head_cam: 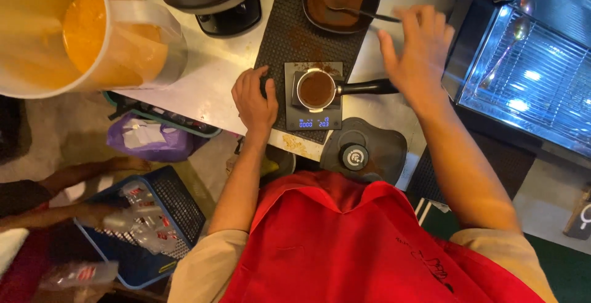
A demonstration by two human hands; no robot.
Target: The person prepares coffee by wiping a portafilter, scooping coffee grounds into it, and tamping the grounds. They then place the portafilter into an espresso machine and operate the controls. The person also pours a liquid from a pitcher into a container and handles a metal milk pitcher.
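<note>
Brown coffee grounds fill the portafilter [317, 89] on my digital scale [313, 116]. Left hand [254, 98] rests flat, empty, beside the scale; right hand [417, 50] hovers spread above the handle, holding nothing. Weighing seems underway; gripping the handle likely follows.

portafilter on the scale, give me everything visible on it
The portafilter is a round metal basket with a shiny rim, filled with brown ground coffee, and a straight black handle pointing to the person's right. It sits level on a small black digital scale with a lit blue display, on a black ribbed mat. The left hand rests beside the scale; the right hand hovers over the handle's end, contact unclear.
</note>
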